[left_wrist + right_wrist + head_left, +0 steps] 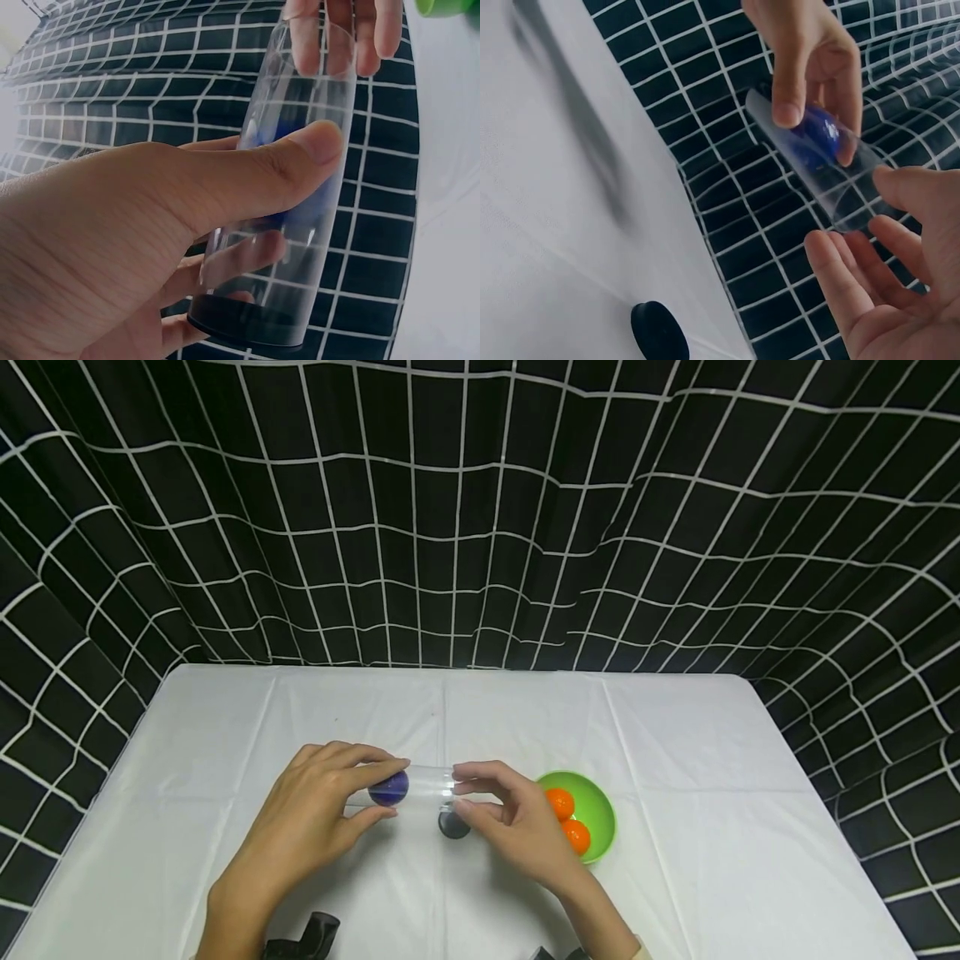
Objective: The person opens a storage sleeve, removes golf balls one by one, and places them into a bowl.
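My left hand [315,802] grips a clear plastic tube [429,785] around its left part, the thumb across its side. A dark blue ball [388,789] is inside the tube, level with the left fingers. A black base [244,322] closes the tube's left end. At the other, open end, my right hand [510,818] has its thumb and fingertips on opposite sides of the rim, holding it lightly. The tube lies nearly level in the head view, held above the table. A round black lid [660,334] lies on the table below the tube's open end.
A green bowl [606,814] with two orange balls [575,837] stands just right of my right hand, partly hidden by it. A white cloth covers the table [712,760]. Behind it hangs a black curtain [480,510] with a white grid.
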`<state>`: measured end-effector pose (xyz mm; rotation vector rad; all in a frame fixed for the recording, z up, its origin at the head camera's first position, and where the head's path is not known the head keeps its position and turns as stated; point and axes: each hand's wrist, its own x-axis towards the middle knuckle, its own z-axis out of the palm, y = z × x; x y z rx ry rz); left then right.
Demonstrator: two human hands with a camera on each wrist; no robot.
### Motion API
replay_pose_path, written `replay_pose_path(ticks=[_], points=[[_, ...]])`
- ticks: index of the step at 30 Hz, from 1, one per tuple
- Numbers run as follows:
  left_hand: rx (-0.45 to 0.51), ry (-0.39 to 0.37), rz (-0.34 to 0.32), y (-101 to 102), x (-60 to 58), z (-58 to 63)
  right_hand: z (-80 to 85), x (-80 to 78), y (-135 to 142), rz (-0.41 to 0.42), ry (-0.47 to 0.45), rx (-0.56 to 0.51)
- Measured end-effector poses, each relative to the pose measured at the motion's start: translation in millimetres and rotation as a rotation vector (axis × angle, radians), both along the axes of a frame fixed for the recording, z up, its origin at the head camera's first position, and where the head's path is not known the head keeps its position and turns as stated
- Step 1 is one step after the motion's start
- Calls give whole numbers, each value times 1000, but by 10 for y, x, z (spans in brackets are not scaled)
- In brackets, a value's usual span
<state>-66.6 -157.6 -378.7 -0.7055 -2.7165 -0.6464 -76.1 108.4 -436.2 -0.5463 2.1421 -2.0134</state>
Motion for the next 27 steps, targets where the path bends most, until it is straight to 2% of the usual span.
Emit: replay_pose_path(ticks=[11, 19, 27], points=[[-8, 10, -1, -11, 10, 21, -20, 7, -19, -7, -20, -38], [-2, 1, 4, -24, 11, 17, -19, 6, -11, 6, -68, -53], [1, -1, 9, -32, 6, 12, -3, 1, 25, -17, -49, -54]])
